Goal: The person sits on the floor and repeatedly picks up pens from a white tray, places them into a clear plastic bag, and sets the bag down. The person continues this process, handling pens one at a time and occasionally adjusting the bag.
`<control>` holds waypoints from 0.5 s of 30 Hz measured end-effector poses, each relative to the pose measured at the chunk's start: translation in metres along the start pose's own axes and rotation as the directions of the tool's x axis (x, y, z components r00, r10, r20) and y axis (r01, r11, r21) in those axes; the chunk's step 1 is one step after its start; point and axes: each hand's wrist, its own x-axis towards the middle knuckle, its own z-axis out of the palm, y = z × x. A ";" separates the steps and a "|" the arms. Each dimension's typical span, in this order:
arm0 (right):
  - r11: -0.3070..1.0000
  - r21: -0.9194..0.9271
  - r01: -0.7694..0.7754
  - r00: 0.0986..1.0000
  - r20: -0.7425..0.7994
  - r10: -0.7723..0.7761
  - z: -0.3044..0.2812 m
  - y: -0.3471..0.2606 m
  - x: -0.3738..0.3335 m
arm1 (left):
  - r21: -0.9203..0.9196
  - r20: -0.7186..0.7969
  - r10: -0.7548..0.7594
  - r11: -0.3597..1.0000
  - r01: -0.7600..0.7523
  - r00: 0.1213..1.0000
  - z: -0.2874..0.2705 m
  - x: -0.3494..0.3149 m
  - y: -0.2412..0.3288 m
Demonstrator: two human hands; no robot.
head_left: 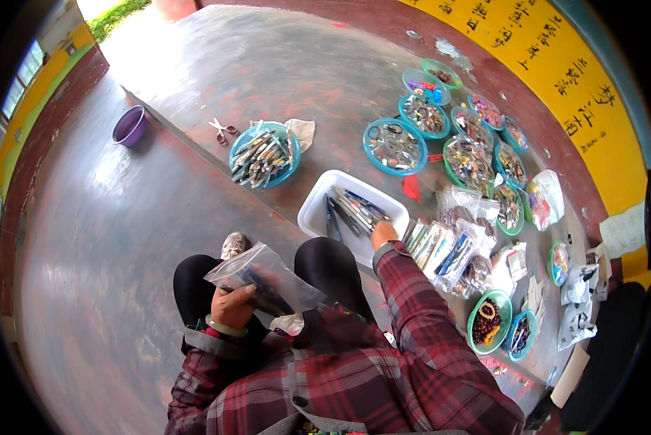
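Plaid shirt filling the foreground, zip bag and white tray beyond

In the head view, the left hand is gripping the clear zip bag over the dark-clad legs, its thumb lying on top; dark contents are showing through the plastic. The right hand is reaching into the near right corner of the white tray, beside the loose pens that are lying in it. Its fingertips are hiding from sight, so I cannot tell whether it is grasping one.

Past the tray, to its left, a blue basin is holding a heap of more pens, and scissors are lying near it. A purple basin is standing well apart, further left. On the right, clear packets are lying beside the tray, and bowls of small mixed items are standing beyond. Closer in, a green bowl is holding dark beads.
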 end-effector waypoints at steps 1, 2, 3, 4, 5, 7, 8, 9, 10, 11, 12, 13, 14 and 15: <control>1.000 -0.001 0.024 0.999 0.030 -0.024 0.000 -0.001 -0.001 | 0.006 -0.002 0.007 1.000 -0.007 1.000 0.001 0.000 -0.001; 0.999 -0.002 0.046 0.997 0.059 -0.046 -0.001 -0.001 -0.003 | 0.013 -0.003 0.013 1.000 -0.013 1.000 0.002 0.000 -0.001; 0.998 -0.003 0.068 0.994 0.089 -0.068 -0.002 -0.001 -0.006 | 0.020 -0.005 0.018 1.000 -0.018 1.000 0.002 0.000 -0.001; 0.997 0.023 0.079 0.994 0.067 -0.080 -0.004 -0.002 -0.011 | 0.024 0.015 0.023 0.999 -0.023 1.000 0.002 0.002 -0.001; 0.997 0.028 0.068 0.995 0.068 -0.070 -0.003 -0.003 -0.013 | 0.029 0.019 0.023 0.999 -0.023 1.000 0.001 0.003 -0.002; 0.998 0.037 0.043 0.997 0.066 -0.045 -0.005 -0.005 -0.017 | 0.037 0.032 0.020 0.999 -0.021 0.999 0.002 0.004 -0.002; 0.999 0.030 0.027 0.997 0.065 -0.028 -0.006 -0.006 -0.019 | 0.031 0.024 0.017 0.999 -0.018 1.000 0.004 0.004 -0.002; 1.000 0.022 0.009 0.998 0.063 -0.010 -0.008 -0.008 -0.021 | 0.028 0.025 0.027 0.999 -0.028 0.999 0.006 0.004 -0.002; 1.000 0.013 -0.006 0.998 0.063 0.005 -0.014 -0.013 -0.024 | 0.024 0.024 0.038 0.999 -0.038 0.999 0.008 0.004 -0.003; 0.999 0.027 -0.031 0.999 0.034 0.030 -0.020 -0.017 -0.029 | 0.020 0.023 0.048 0.999 -0.048 0.999 0.009 0.004 -0.004; 0.998 0.042 -0.056 0.998 0.004 0.056 -0.028 -0.020 -0.034 | 0.023 0.053 0.037 0.999 -0.039 0.998 0.005 0.005 -0.006; 0.995 0.056 -0.077 0.997 -0.025 0.078 -0.042 -0.026 -0.041 | 0.015 0.052 0.026 1.000 -0.027 0.998 0.005 0.004 -0.006; 0.992 0.064 -0.108 0.993 -0.031 0.110 -0.062 -0.035 -0.051 | 0.008 0.051 0.015 1.000 -0.015 0.999 0.005 0.003 -0.006; 0.992 0.073 -0.107 0.992 -0.059 0.112 -0.076 -0.036 -0.059 | 0.002 0.052 0.002 1.000 -0.002 0.999 0.005 0.001 -0.006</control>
